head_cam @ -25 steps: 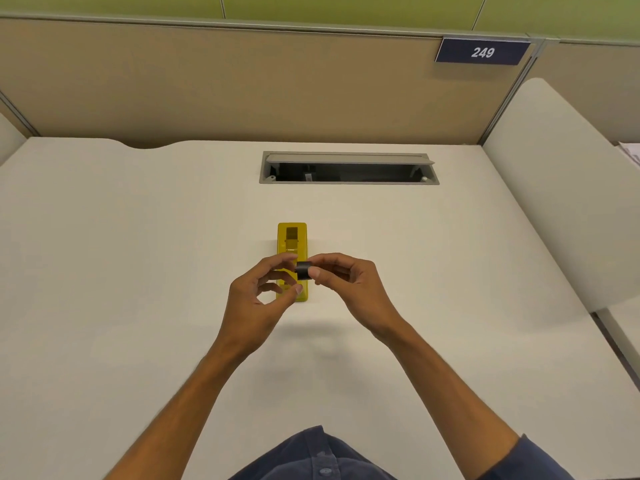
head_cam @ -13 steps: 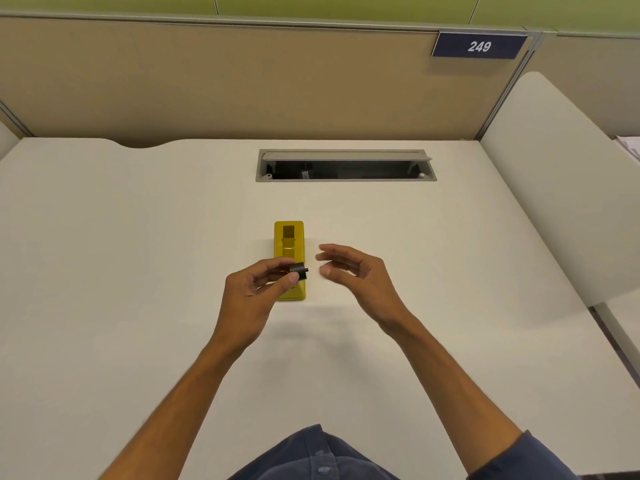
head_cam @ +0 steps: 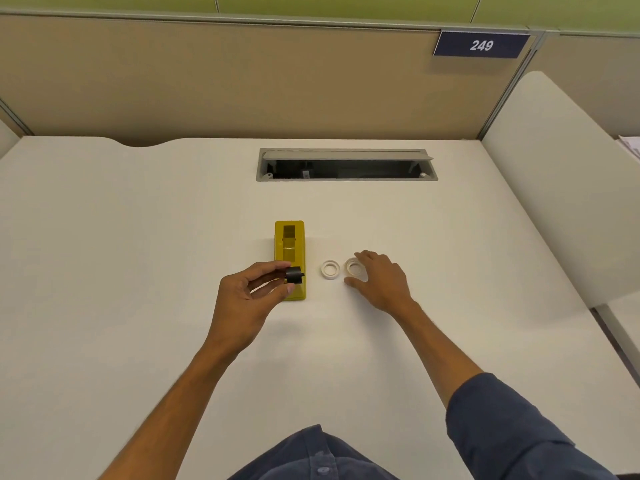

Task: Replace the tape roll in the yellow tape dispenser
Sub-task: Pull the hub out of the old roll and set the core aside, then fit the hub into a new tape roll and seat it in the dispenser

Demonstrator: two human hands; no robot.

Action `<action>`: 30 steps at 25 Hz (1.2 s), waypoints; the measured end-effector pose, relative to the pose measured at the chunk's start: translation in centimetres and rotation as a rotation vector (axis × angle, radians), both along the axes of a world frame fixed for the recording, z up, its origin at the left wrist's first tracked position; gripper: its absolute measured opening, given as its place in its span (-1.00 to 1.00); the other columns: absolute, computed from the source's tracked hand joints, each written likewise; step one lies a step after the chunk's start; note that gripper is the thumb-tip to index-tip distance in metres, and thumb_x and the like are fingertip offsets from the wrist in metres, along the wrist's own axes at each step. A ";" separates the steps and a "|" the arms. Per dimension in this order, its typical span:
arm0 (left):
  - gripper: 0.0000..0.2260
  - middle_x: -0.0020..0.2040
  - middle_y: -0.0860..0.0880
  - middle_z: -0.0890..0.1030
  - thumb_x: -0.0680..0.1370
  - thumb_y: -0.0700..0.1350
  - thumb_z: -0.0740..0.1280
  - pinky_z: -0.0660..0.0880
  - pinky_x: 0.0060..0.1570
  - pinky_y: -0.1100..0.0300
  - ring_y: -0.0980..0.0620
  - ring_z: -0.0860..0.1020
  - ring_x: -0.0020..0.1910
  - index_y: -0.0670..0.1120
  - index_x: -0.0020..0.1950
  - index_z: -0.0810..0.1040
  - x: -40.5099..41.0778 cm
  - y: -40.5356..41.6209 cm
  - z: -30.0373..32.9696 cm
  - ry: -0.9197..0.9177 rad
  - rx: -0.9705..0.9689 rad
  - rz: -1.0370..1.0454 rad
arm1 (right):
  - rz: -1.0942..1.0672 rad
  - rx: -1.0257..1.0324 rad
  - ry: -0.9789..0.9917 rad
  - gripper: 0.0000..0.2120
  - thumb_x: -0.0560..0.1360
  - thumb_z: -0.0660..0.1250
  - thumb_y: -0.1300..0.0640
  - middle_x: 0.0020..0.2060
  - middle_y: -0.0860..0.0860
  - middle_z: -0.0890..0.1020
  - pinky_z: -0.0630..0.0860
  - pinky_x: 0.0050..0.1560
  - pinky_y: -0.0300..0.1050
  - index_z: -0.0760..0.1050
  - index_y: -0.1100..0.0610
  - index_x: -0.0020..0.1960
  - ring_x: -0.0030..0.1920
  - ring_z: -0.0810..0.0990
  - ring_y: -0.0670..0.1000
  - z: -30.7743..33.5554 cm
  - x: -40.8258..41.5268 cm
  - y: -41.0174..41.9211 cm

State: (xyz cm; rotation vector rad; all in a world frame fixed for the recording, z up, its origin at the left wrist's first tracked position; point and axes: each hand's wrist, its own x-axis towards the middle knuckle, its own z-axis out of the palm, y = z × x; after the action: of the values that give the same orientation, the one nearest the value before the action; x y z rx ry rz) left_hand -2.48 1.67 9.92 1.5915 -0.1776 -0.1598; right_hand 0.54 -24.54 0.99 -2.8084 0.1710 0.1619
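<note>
On the desk (head_cam: 138,237), yellow tape dispenser (head_cam: 290,247) sits open, spool-less.

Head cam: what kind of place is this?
Probably an office cubicle: a white desk with a cable hatch, tan partition panels behind it, and a numbered plate reading 249.

Dispenser (head_cam: 290,247) mid-desk (head_cam: 138,237); two tape rolls (head_cam: 329,269) (head_cam: 354,267) right of it; cable slot (head_cam: 346,165) behind.
</note>
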 end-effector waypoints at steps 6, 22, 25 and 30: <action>-0.70 -0.02 0.13 0.72 0.40 -0.29 0.47 0.55 0.00 0.35 0.11 0.66 0.03 0.02 0.05 0.66 0.0 0.4 -0.1 0.004 0.018 0.013 | -0.126 0.263 -0.091 -0.51 0.51 0.36 -0.07 0.32 -0.02 0.53 0.44 0.22 -0.01 0.39 0.04 0.39 0.27 0.50 0.06 0.0 -0.7 0.0; -0.74 0.01 0.02 0.71 0.41 -0.20 0.47 0.55 -0.02 0.36 0.12 0.65 0.02 -0.02 0.08 0.66 -0.5 -1.1 1.0 -0.032 0.050 -0.037 | -0.126 1.300 -0.133 -0.67 0.43 0.49 0.18 0.07 -0.08 0.70 0.53 -0.05 -0.40 0.60 0.03 0.18 0.06 0.69 -0.05 8.7 -6.1 3.0; -0.74 -0.02 0.14 0.70 0.41 -0.20 0.46 0.51 -0.09 0.44 0.20 0.64 -0.01 0.04 0.07 0.66 -0.7 -1.2 1.2 -0.053 0.070 -0.044 | -0.064 1.282 -0.097 -0.67 0.45 0.48 0.19 0.12 0.02 0.67 0.56 -0.03 -0.31 0.59 0.04 0.20 0.05 0.69 -0.01 9.2 -6.8 3.7; -0.73 0.00 0.04 0.70 0.41 -0.26 0.46 0.58 -0.04 0.29 0.04 0.66 0.01 -0.04 0.08 0.66 -1.0 -1.3 1.1 -0.074 0.054 -0.073 | 0.008 1.233 -0.084 -0.62 0.44 0.49 0.18 0.15 0.02 0.66 0.58 0.03 -0.22 0.57 0.04 0.23 0.08 0.68 0.00 9.8 -7.4 4.4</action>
State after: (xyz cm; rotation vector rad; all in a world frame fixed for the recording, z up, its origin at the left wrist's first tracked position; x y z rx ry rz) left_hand -3.52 0.41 11.05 1.6461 -0.2914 -0.1642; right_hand -6.85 -20.18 10.84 -1.5831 0.0133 0.0947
